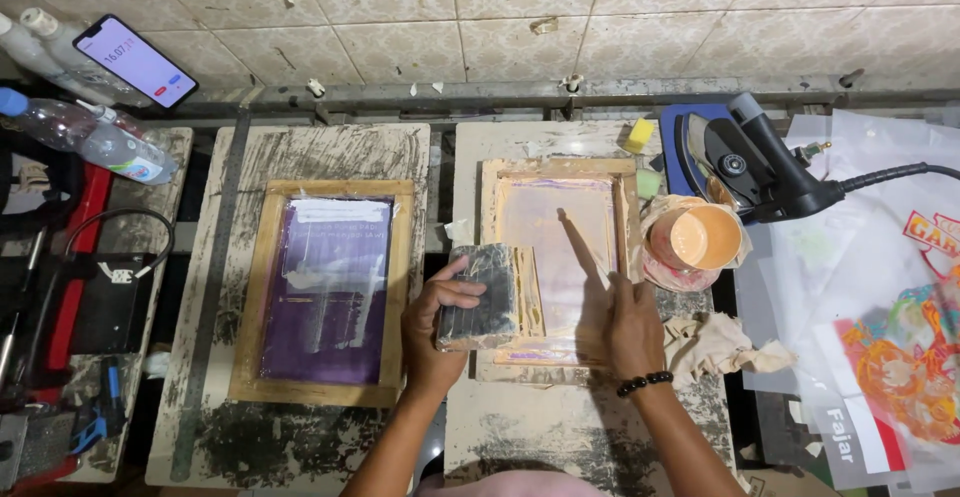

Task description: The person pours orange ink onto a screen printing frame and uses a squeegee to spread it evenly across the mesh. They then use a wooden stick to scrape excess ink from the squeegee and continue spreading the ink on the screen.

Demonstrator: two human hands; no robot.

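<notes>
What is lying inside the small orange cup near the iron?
The orange cup shows only a smooth orange inner surface, possibly ink; no tool is visible inside. Crumpled plastic wrap surrounds it, so whatever lies underneath is hidden.

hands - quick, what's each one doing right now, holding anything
Left hand: closed around a squeegee.
Right hand: open, holding nothing, index finger stretched out on the screen-printing frame.
</notes>
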